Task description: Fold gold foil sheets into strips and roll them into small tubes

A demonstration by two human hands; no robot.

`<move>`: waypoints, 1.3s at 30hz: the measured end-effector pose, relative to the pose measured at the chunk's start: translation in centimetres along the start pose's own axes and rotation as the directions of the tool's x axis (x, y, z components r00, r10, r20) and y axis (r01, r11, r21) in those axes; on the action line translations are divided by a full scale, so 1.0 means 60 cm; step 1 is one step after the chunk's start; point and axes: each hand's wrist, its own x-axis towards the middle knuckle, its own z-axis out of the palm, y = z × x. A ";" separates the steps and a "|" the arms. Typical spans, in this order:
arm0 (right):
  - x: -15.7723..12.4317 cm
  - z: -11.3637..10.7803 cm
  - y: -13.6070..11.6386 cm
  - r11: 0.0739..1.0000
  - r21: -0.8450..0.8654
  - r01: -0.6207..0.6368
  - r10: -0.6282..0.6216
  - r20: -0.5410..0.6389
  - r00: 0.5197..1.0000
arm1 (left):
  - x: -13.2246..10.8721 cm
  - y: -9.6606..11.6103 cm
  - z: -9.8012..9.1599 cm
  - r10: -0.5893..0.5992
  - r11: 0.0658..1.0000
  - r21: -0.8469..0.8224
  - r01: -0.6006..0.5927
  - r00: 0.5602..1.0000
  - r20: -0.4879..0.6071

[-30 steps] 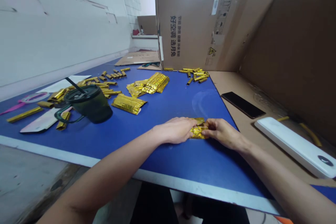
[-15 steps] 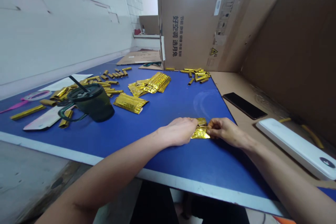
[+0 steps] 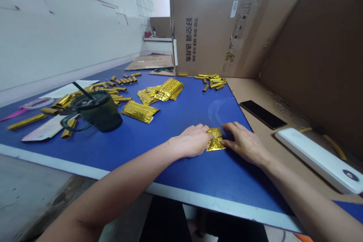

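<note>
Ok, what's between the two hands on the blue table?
A gold foil piece, flat on the blue table, lies between the left hand and the right hand, fingertips of both touching its edges. The head view shows it.

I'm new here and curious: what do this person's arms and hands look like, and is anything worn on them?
The left hand and right hand are bare: no gloves, and no ring, watch or bracelet shows. No sleeve is in view anywhere up to the picture's edge.

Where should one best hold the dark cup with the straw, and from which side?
Probably by the loop handle, coming from the left of the cup: it stands upright, the handle juts out leftwards, and the straw blocks the lid.
</note>
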 end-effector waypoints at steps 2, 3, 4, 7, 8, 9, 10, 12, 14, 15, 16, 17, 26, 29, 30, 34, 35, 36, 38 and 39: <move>0.003 0.004 0.012 0.995 0.014 0.096 -0.096 -0.001 0.995 | -0.002 0.002 -0.003 0.006 1.000 0.005 -0.006 1.000 -0.015; 0.005 0.006 0.017 0.991 0.027 0.128 -0.129 0.028 0.991 | -0.002 0.003 -0.005 0.010 1.000 0.005 -0.010 1.000 -0.022; 0.007 0.007 0.022 0.988 0.043 0.148 -0.151 0.065 0.986 | -0.003 0.004 -0.006 0.014 1.000 -0.002 -0.014 1.000 -0.024; 0.011 0.008 0.029 0.985 0.081 0.154 -0.165 0.150 0.975 | -0.003 0.006 -0.009 0.024 0.998 -0.063 -0.026 0.999 -0.031; 0.012 0.007 0.029 0.985 0.091 0.150 -0.163 0.160 0.974 | -0.002 0.006 -0.009 0.028 0.995 -0.093 -0.031 0.999 -0.030; 0.012 0.005 0.028 0.984 0.098 0.148 -0.163 0.162 0.973 | -0.002 0.006 -0.009 0.032 0.992 -0.121 -0.035 0.999 -0.026; 0.012 0.004 0.026 0.983 0.105 0.149 -0.164 0.157 0.974 | -0.002 0.007 -0.009 0.035 0.989 -0.145 -0.037 0.999 -0.020; 0.012 0.004 0.024 0.981 0.115 0.156 -0.171 0.139 0.975 | -0.002 0.007 -0.009 0.039 0.984 -0.175 -0.041 0.999 -0.013; 0.012 0.004 0.024 0.981 0.113 0.160 -0.174 0.130 0.976 | -0.002 0.007 -0.009 0.049 0.982 -0.183 -0.052 0.999 -0.019; 0.012 0.005 0.024 0.982 0.106 0.159 -0.172 0.129 0.977 | -0.001 0.007 -0.008 0.061 0.981 -0.181 -0.064 0.998 -0.022; 0.012 0.006 0.024 0.983 0.096 0.157 -0.169 0.127 0.977 | -0.001 0.007 -0.008 0.075 0.982 -0.174 -0.078 0.997 -0.024; 0.012 0.006 0.024 0.984 0.087 0.157 -0.167 0.125 0.978 | -0.001 0.006 -0.008 0.089 0.982 -0.163 -0.092 0.996 -0.022; 0.002 -0.005 -0.005 0.999 0.003 0.048 -0.048 0.040 0.998 | 0.001 0.005 -0.006 0.116 0.982 -0.148 -0.117 0.993 -0.018; 0.001 -0.007 -0.010 0.999 0.011 -0.039 0.038 0.112 0.993 | 0.001 0.005 -0.005 0.116 0.982 -0.149 -0.117 0.993 -0.012; 0.001 -0.007 -0.010 0.997 0.017 -0.070 0.067 0.130 0.989 | 0.001 0.005 -0.005 0.114 0.982 -0.149 -0.115 0.993 -0.015; 0.003 -0.007 -0.009 0.994 0.001 -0.108 0.106 0.153 0.983 | 0.001 0.004 -0.005 0.113 0.983 -0.140 -0.115 0.993 -0.021; 0.003 -0.007 -0.008 0.995 -0.003 -0.104 0.103 0.153 0.983 | 0.000 0.004 -0.005 0.114 0.984 -0.139 -0.116 0.993 -0.021; 0.003 -0.006 -0.008 0.995 -0.002 -0.102 0.101 0.152 0.983 | 0.000 0.004 -0.005 0.115 0.984 -0.138 -0.116 0.993 -0.021; 0.003 -0.005 -0.007 0.995 0.017 -0.096 0.093 0.142 0.985 | 0.000 0.005 -0.006 0.114 0.983 -0.141 -0.116 0.993 -0.023; 0.003 -0.004 -0.007 0.995 0.033 -0.092 0.087 0.137 0.987 | 0.000 0.005 -0.006 0.113 0.983 -0.144 -0.115 0.993 -0.023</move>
